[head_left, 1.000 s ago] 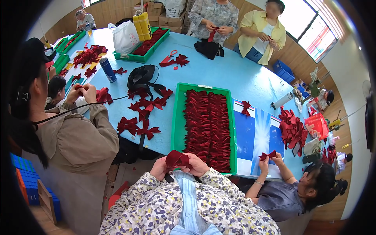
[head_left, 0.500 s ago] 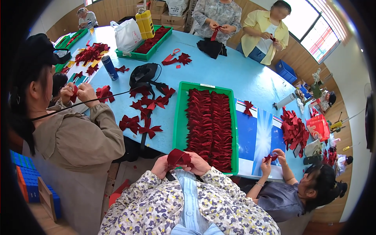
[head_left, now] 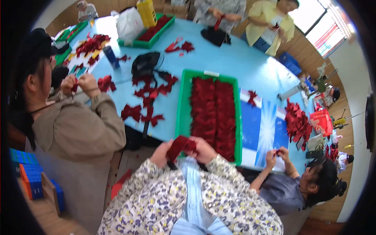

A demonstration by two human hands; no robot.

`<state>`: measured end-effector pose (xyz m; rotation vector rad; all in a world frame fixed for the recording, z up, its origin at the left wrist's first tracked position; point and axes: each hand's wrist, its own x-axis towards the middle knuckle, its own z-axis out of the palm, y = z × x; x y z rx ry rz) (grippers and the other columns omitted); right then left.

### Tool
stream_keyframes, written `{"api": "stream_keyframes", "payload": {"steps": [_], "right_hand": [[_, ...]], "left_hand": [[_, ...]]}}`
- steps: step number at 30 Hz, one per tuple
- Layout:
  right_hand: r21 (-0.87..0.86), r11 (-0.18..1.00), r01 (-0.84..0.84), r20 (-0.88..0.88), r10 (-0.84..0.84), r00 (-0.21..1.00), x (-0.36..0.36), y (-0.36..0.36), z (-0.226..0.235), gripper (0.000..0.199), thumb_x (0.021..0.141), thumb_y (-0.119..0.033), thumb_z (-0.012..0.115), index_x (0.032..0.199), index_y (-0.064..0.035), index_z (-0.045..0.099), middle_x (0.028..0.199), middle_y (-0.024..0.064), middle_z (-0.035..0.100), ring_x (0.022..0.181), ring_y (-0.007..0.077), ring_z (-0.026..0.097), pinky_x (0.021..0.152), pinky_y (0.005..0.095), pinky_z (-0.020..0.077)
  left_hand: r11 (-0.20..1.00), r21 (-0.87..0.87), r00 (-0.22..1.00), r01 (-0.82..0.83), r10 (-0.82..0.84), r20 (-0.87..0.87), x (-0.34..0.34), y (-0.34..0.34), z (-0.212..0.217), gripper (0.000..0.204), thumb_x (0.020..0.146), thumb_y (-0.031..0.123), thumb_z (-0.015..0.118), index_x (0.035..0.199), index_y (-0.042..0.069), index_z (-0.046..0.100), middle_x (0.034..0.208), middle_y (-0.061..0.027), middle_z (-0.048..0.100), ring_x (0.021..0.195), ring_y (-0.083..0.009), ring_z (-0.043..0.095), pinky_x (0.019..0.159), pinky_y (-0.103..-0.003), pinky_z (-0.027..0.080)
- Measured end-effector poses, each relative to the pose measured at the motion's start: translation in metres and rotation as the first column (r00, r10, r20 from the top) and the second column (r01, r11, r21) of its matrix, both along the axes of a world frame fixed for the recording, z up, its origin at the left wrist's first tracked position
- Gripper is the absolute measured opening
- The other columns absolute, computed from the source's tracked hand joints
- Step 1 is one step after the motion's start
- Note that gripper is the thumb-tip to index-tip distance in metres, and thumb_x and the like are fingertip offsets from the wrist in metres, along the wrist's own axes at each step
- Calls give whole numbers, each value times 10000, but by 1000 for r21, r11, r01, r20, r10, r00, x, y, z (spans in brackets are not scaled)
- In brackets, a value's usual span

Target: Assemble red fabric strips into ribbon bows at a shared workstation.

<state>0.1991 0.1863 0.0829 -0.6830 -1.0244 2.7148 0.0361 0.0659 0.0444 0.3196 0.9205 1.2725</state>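
Observation:
Close in front of my body, a dark red ribbon (head_left: 179, 145) bends in a wide arch between my two hands. My left hand (head_left: 159, 155) is closed on its left end, and my right hand (head_left: 204, 150) pinches the other end, with the fingertips partly hidden. Just beyond my right hand lies a green tray (head_left: 181, 117), with dark red bows (head_left: 204, 109) packed in two long rows. Loose red bows (head_left: 131, 112) lie on the table to the left of the tray.
Co-workers' hands hold red pieces at the left (head_left: 83, 84), right (head_left: 276, 156) and far side (head_left: 223, 16). A dark blue bottle (head_left: 111, 58), a black bag (head_left: 144, 64) and a second green tray (head_left: 147, 44) stand on the light blue table (head_left: 219, 53). Red bows heap at right (head_left: 297, 121).
The ribbon between my hands has gone from a compact fold to an open arch, and my hands are slightly farther apart. The whole view has shifted a little and is blurred.

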Motion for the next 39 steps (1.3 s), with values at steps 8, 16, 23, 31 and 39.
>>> {"api": "stream_keyframes", "payload": {"steps": [8,16,23,31,39], "right_hand": [[647,762,-13,60,-34,998,-47,-34,-63,78,830,-43,558,891,-12,597,727,-10,577,618,57,530,534,184,401],[894,440,-84,42,103,994,-114,-199,-26,111,819,-30,595,923,8,608,769,-10,603,687,53,549,614,175,424],[781,597,181,-71,-204,977,-100,-163,-31,89,844,-59,604,925,-25,616,798,-22,600,676,44,538,599,183,419],[437,870,228,-88,-211,973,-109,-168,-29,105,879,-138,601,950,-61,588,793,-37,585,618,24,486,543,179,388],[439,898,20,-15,-14,1000,-113,-192,-32,97,870,-133,608,921,-55,578,796,-32,586,634,22,492,550,171,390]], "left_hand": [[873,438,894,-215,356,-270,-67,-89,-31,140,841,136,591,797,5,576,641,4,531,547,-89,451,638,-240,397],[920,365,737,-141,344,-581,-99,-217,-47,115,838,131,619,854,23,583,723,-23,579,672,-98,543,662,-251,449],[967,108,960,-233,211,183,-123,-244,-111,205,841,186,629,890,-7,581,868,-76,625,796,-133,599,696,-268,468],[953,179,526,-245,286,-801,-87,-241,-100,287,829,154,607,1056,-12,550,1030,-100,609,955,-192,573,849,-317,444],[756,632,516,-171,615,-596,-72,-215,-24,352,791,124,644,1103,3,535,1057,-90,595,984,-170,554,889,-314,413]]}}
